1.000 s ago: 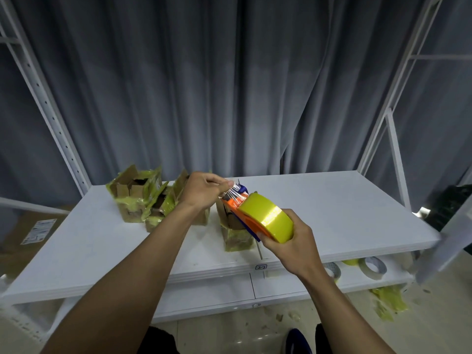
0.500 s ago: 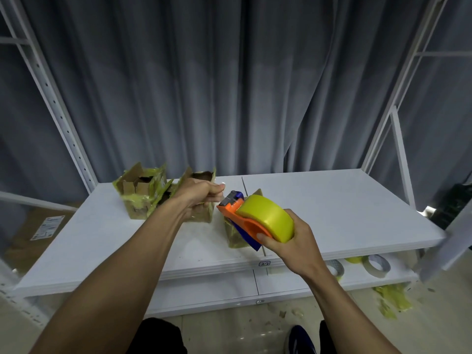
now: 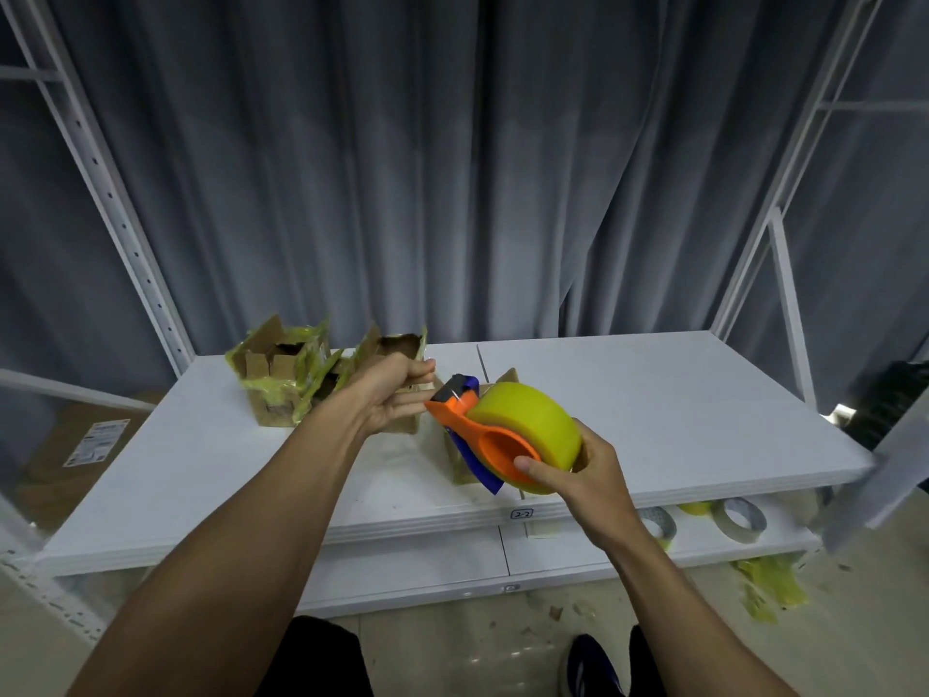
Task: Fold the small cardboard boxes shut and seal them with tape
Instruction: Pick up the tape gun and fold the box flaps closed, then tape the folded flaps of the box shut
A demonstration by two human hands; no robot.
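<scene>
My right hand [image 3: 590,472] grips an orange tape dispenser [image 3: 482,437] that carries a fat yellow tape roll [image 3: 528,427]; its cutter end points left. My left hand [image 3: 389,399] is just left of the cutter, thumb and forefinger close together. Whether they pinch a tape end cannot be told. Three small cardboard boxes stand on the white shelf [image 3: 653,420]. One [image 3: 279,382] at the left has open flaps and yellow tape remnants. Another [image 3: 397,344] is behind my left hand. The third box [image 3: 460,460] is mostly hidden under the dispenser.
White shelf uprights rise at both sides [image 3: 125,244] in front of a grey curtain. A lower shelf holds tape rolls [image 3: 739,515]. Yellow tape scraps [image 3: 774,588] lie on the floor at the right. A large cardboard box [image 3: 85,445] sits behind the shelf at the left.
My left hand has uncurled and shifted slightly left of the cutter. The dispenser in my right hand has tilted, its cutter end now a little lower. The view has moved.
</scene>
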